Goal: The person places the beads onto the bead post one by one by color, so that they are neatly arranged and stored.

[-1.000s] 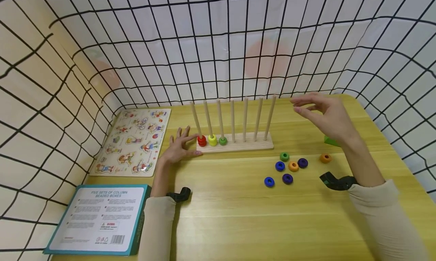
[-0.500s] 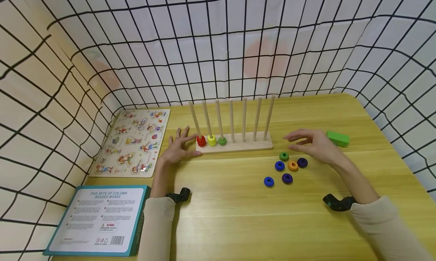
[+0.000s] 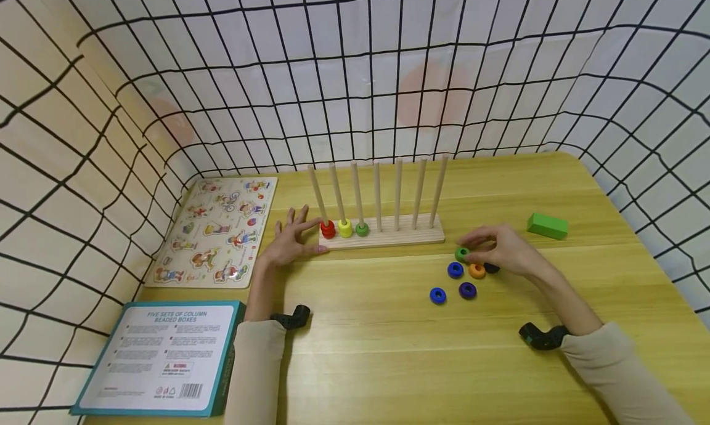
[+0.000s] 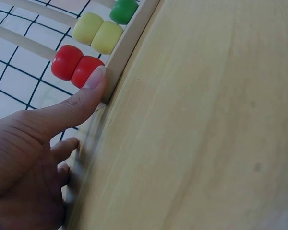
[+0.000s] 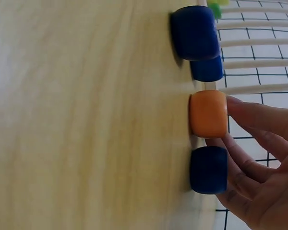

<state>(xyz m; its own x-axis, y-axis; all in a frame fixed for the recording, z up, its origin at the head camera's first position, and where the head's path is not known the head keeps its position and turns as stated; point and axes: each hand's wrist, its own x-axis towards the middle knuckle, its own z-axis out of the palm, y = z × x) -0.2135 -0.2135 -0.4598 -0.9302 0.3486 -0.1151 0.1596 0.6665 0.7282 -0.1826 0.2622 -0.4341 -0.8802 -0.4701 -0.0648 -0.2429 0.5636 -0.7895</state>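
My right hand [image 3: 508, 250] has come down onto the green bead [image 3: 460, 257]. Nearest me on the desk [image 3: 377, 363] lie a blue bead [image 3: 438, 300] and a purple bead [image 3: 468, 295]. Beyond, the green one sits flat, hole upward, between thumb and fingers; I can't tell whether they grip yet. I judge I'm picking it up, which calls for a pinch and lift. Farther, the rack [image 3: 388, 238] runs left to right, pegs [image 3: 397, 194] upward, my spread left hand [image 3: 285, 245] touching its left end.

The wood-grained table [image 3: 388, 363] carries a pegged rack [image 3: 388, 237] right of the left hand [image 3: 285, 243], a picture board [image 3: 224, 243] and teal-edged box [image 3: 161, 357] left of that hand, loose beads [image 3: 477, 271] by the right hand [image 3: 507, 249], and a green block [image 3: 547, 226] beyond.
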